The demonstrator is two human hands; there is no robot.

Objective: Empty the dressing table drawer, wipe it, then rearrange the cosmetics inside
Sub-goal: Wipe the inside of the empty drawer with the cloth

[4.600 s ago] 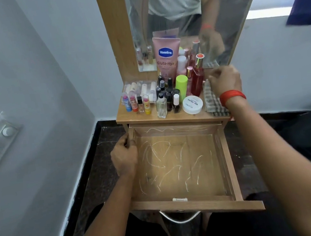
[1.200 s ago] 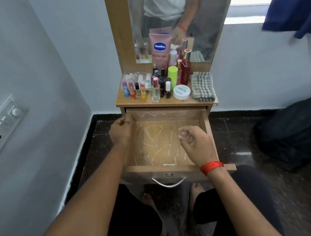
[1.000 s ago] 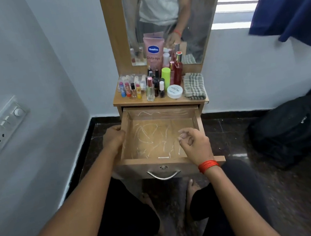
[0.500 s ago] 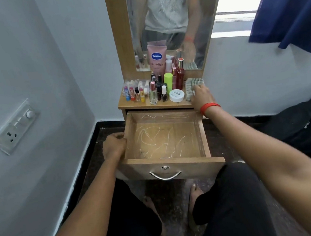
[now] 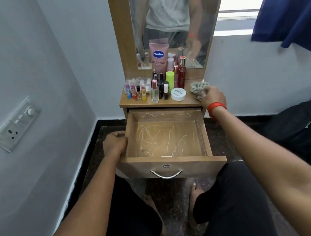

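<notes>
Drawer (image 5: 165, 136) pulled out, empty, streaked white. Left hand (image 5: 114, 144) gripping its left wall; right hand (image 5: 210, 96) clutching bunched cloth (image 5: 198, 87) on counter (image 5: 188, 101). Risk: cloth dragged sideways toppling nearby bottles (image 5: 156, 89).

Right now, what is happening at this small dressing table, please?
A person is cleaning the pulled-out wooden drawer, which is empty and shows pale streaks on its bottom. The left hand grips the drawer's left wall. The right hand closes on a crumpled checked cloth at the right end of the wooden tabletop. The cosmetics, among them a pink Vaseline tube and a round white jar, stand on the tabletop. The wiping has not yet begun.
</notes>
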